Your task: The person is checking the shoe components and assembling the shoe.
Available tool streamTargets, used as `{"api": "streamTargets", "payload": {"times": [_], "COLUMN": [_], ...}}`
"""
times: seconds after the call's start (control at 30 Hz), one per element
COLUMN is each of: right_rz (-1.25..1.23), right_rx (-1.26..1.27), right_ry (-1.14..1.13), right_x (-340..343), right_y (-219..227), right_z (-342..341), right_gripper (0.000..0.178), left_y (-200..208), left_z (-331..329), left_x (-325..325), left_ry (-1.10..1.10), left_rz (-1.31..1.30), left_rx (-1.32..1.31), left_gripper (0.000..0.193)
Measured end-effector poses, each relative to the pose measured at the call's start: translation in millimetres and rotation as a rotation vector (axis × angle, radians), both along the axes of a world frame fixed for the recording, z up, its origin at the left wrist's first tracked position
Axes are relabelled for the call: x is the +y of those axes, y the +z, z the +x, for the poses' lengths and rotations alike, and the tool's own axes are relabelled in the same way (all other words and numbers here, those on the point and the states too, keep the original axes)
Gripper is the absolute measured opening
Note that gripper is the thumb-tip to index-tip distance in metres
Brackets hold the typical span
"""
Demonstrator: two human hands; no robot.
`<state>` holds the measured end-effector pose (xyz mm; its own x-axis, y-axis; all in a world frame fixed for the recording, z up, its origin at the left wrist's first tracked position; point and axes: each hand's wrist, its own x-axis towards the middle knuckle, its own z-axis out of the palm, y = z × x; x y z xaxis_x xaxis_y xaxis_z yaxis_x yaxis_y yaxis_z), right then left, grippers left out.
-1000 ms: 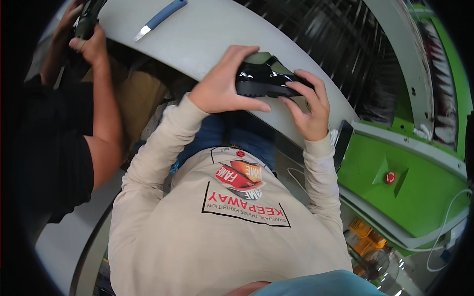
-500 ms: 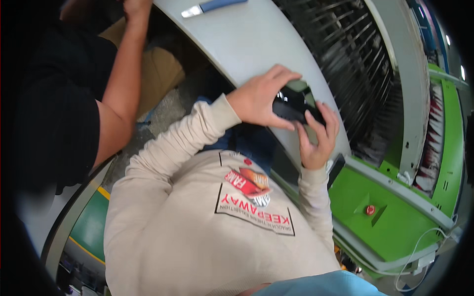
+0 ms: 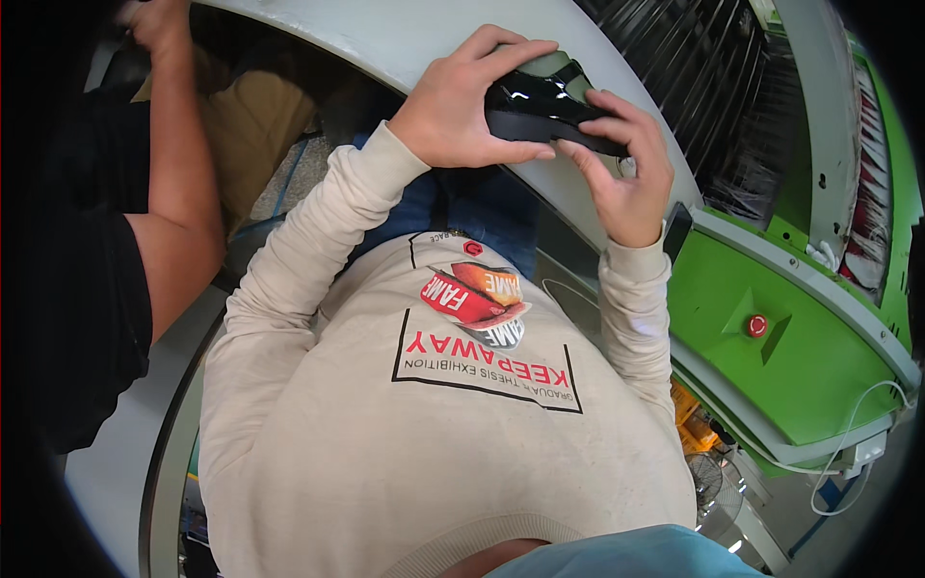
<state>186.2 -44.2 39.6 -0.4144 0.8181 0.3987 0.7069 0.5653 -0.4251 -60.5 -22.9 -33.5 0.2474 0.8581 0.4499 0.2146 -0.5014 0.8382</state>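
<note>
Shoe (image 3: 540, 106), glossy black with green panels, sits between both hands above the near edge of the pale table (image 3: 385, 39); whether its underside touches the tabletop cannot be told. Its dark sole runs along the side nearer the person, slanting down to the right, and white glints lie on the black part.

The left hand (image 3: 458, 101) grasps the left end: its fingers reach over the top, and the thumb lies along the lower edge by the sole. The right hand (image 3: 631, 169) is at the other end, fingers bent onto the shoe and thumb raised to the sole (how firmly it presses, I cannot tell). The two thumb tips are near each other, just below the shoe.

Both forearms wear the cream sleeves of a printed shirt (image 3: 453, 453). Beyond the table stand dark rods (image 3: 665, 72) in rows. On the right is a green machine (image 3: 713, 279) with a red button (image 3: 757, 326), and a white cable (image 3: 819, 486) hangs from its side. Lower down are a wire fan (image 3: 718, 486) and orange crates (image 3: 692, 424). On the left, a co-worker's bare arm (image 3: 181, 164) reaches upward from a black sleeve (image 3: 96, 231).
</note>
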Motion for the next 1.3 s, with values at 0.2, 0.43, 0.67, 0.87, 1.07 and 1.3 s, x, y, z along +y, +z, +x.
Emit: {"api": "streamTargets", "payload": {"times": [0.2,0.43,0.67,0.87,1.07,1.3], "right_rz": [-0.238,-0.102,-0.090,-0.006,0.040,-0.275], "right_rx": [0.278,0.256,0.413,0.372,0.416,1.009], "right_ry": [-0.156,-0.276,-0.176,-0.205,-0.197,-0.063], "right_x": [-3,-30,-46,-49,-52,-51], "right_y": [8,-10,-22,-29,-30,-37], "right_z": [-4,4,19,28,26,27], "right_gripper": [0.076,0.087,0.077,0.066,0.060,0.149], "left_y": [2,61,100,92,79,76], "left_z": [-2,-3,58,67,67,59], "left_x": [3,23,33,35,37,28], "left_ry": [-0.039,-0.200,-0.318,-0.388,-0.305,-0.429], "left_rz": [0.015,0.132,0.316,0.317,0.604,0.023], "left_rx": [0.017,0.166,0.660,0.745,0.633,0.184], "left_gripper": [0.094,0.081,0.058,0.045,0.042,0.073]}}
